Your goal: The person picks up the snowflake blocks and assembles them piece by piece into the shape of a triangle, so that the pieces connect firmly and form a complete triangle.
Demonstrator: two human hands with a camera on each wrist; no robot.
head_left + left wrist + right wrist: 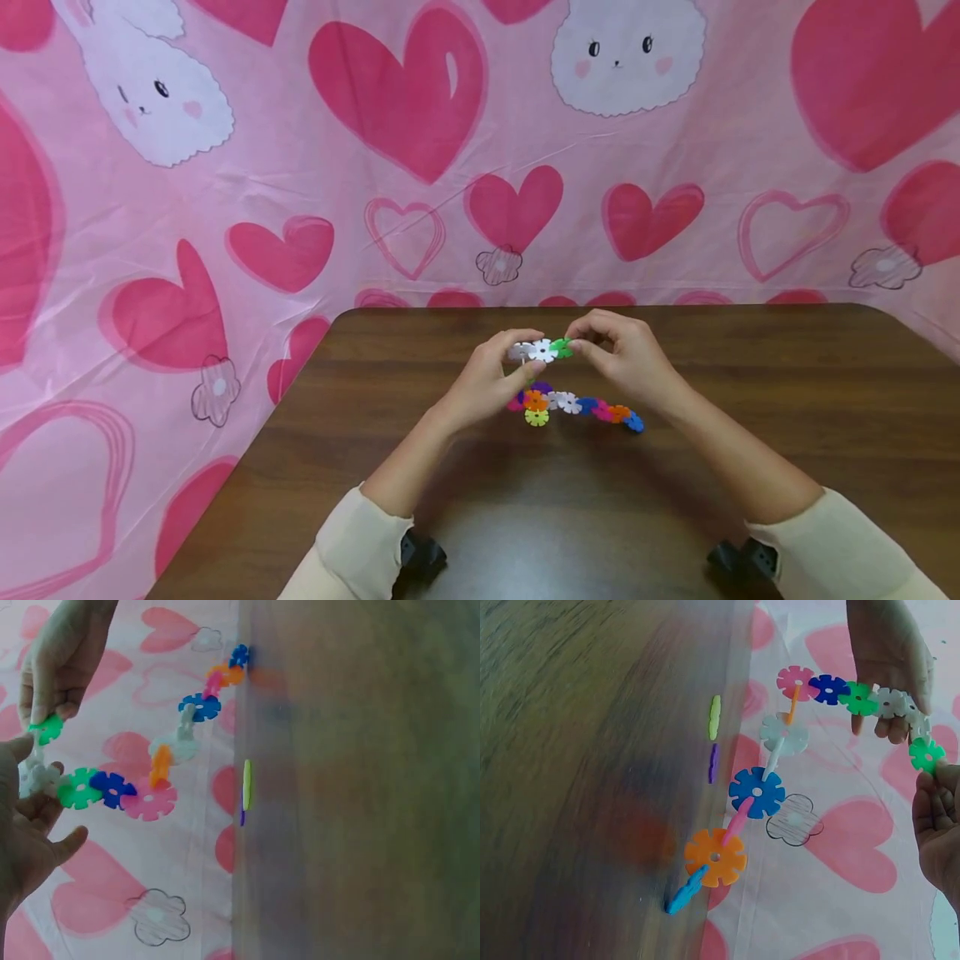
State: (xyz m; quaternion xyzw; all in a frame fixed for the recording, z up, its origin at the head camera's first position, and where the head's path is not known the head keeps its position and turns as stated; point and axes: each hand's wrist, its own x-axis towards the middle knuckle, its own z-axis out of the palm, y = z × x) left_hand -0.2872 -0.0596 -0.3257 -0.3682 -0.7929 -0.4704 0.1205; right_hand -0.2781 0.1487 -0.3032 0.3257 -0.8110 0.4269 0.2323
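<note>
A chain of interlocking snowflake discs (757,792) in white, green, blue, pink and orange hangs from my hands in a bend. My left hand (487,379) holds it at the white discs (542,350), thumb below and fingers above. With thumb and fingertips my right hand (636,360) pinches a green disc (562,348), which meets the white ones at the chain's end. A second green disc (79,788) sits further along, beside a dark blue one (112,790). The far end finishes in a blue disc (686,890) low near the tabletop.
A yellow-green disc (715,718) and a purple disc (714,763) lie on the brown wooden table (562,517) below the chain. Behind the table hangs a pink cloth (517,150) with hearts and rabbit faces.
</note>
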